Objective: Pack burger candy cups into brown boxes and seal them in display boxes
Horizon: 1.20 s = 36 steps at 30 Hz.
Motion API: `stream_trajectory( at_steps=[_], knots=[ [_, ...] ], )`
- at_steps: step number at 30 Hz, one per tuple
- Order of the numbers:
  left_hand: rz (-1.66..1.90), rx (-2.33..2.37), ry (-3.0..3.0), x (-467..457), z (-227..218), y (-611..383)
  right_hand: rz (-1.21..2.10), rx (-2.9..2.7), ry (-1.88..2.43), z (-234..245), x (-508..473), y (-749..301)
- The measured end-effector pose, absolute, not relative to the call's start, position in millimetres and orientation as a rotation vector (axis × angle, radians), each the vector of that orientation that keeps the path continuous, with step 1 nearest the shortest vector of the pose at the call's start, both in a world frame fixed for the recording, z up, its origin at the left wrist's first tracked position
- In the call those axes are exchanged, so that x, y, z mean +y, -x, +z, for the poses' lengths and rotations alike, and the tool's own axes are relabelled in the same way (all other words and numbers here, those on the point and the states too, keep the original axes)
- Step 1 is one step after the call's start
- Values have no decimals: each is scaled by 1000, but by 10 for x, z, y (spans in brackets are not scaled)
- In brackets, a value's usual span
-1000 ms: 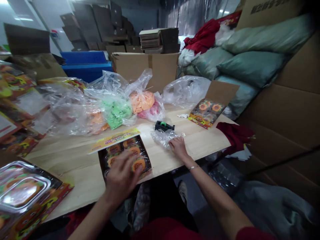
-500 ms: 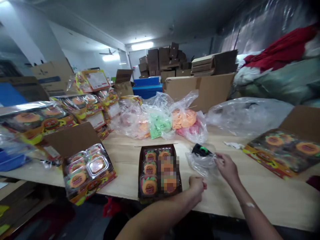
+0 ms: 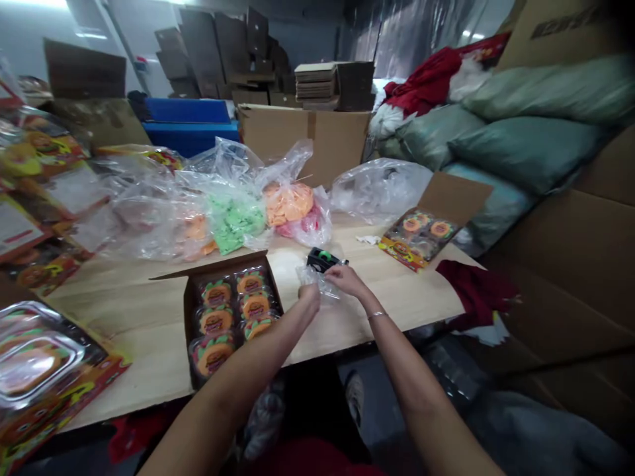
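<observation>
My left hand [image 3: 310, 297] is closed beside the right edge of an open display box [image 3: 187, 330] holding several toy burgers [image 3: 215, 322] in clear packs. Its fingertips are hidden, and any hold on the plastic there cannot be made out. Fingers pinched together, my right hand [image 3: 346, 279] grips a crumpled clear plastic bag [image 3: 329, 289] lying on the wooden table [image 3: 342, 330]. Just behind both hands rests a black tape dispenser [image 3: 321, 260] with a green roll, partly against the bag.
Clear bags of green pieces [image 3: 235, 221] and orange pieces [image 3: 289, 203] lie at the back. Another open burger box [image 3: 419, 231] stands to the right, near dark red cloth [image 3: 476, 291]. A filled burger box [image 3: 54, 377] sits at the front left.
My view has swung right and down, so the table's contents appear further left. My left hand has come closer to the bag and my right hand. The bag remains by the dispenser.
</observation>
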<state>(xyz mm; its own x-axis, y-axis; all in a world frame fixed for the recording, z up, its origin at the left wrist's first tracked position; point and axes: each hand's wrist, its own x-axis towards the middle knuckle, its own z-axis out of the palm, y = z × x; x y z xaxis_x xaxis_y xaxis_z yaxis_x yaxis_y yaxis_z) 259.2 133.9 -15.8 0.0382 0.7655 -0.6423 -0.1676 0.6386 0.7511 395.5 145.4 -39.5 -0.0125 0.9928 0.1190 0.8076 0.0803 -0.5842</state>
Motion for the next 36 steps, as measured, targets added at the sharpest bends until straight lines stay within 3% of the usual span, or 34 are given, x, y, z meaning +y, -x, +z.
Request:
stream_trajectory(
  at_steps=[10, 19, 26, 28, 32, 36],
  knots=[
    [795, 1259, -977, 608, 59, -2272, 262, -1534, 2255, -519, 1754, -4026],
    [805, 871, -1665, -672, 284, -892, 164, -1456, 2305, -558, 1735, -4056],
    [803, 1013, -1051, -456, 515, -403, 105, -1456, 2012, -235, 1506, -3959],
    [865, 966, -831, -312, 496, -384, 263, -1610, 1659, -27, 1255, -3852],
    [971, 915, -547, -143, 551, -394, 1058, -2115, 876, 373, 455, -3507],
    [987, 1004, -399, -45, 769, -393, 1226, -2090, 823, 413, -67, -3195]
  ],
)
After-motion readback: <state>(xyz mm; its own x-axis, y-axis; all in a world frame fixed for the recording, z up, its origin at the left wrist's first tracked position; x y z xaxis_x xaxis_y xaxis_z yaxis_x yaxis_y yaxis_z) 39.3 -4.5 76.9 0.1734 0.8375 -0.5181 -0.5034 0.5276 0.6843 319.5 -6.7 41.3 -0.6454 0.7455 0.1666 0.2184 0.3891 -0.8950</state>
